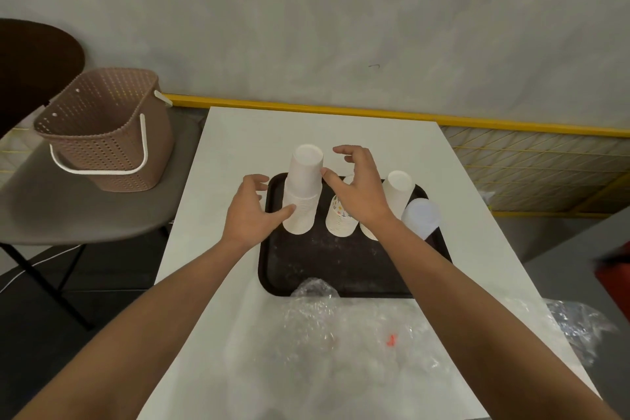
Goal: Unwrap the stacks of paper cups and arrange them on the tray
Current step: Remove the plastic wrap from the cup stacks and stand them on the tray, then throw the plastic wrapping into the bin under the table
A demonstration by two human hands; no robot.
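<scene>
Flanking the tall white cup stack [303, 191], which stood inverted at the far left of the dark tray [327, 266], the left hand [250, 211] and right hand [358, 187] were both loosely spread and gripped nothing (the left thumb seemed just to touch its base). Nested paper cups would likely be light, crushable and tippy; a gentle two-sided hold low down seemed safest.

The tall cup stack [303, 187] is plain white, the printed stack [341, 215] multicoloured, the tray [341, 266] dark brown.
</scene>
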